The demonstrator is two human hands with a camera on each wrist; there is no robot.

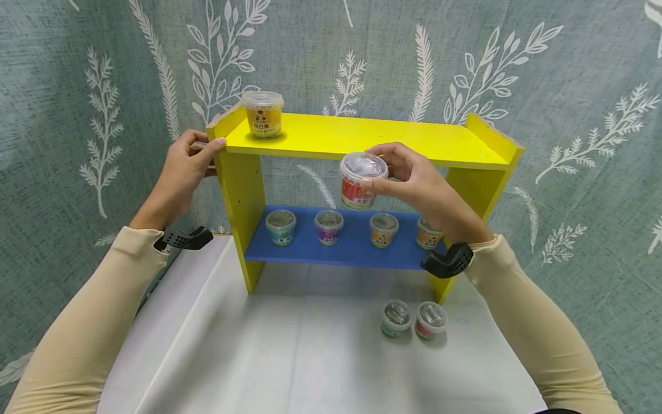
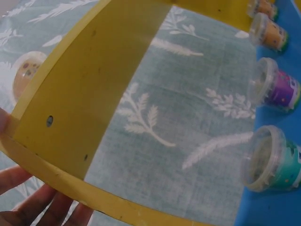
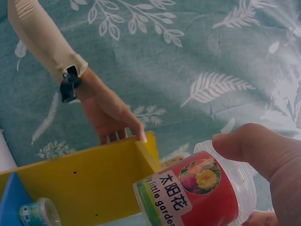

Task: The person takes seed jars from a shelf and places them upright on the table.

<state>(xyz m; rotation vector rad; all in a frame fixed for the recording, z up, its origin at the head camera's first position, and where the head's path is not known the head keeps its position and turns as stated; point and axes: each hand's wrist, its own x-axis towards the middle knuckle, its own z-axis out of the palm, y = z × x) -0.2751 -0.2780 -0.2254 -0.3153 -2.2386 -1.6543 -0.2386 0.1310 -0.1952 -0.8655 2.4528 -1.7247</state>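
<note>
Two tiers make up the yellow shelf (image 1: pixel 362 138) filling the centre of the head view, and your left hand (image 1: pixel 181 172) grips its upper left corner, fingers curled over the side panel. Should that grip loosen while you work, the unit could rock and shake what stands on it.

On the blue lower board (image 1: pixel 351 247), in mid-frame, four small tubs stand in a row; a careless forearm could sweep the rightmost one, partly hidden behind your wrist.

Your right hand (image 1: pixel 424 187) pinches the red tub (image 1: pixel 359 184) near its clear lid, just below the front edge of the top board, centre frame. Held so high, it could slip or catch that edge.

The orange tub (image 1: pixel 262 114), upper left on the top board, could be nudged off the back.
</note>
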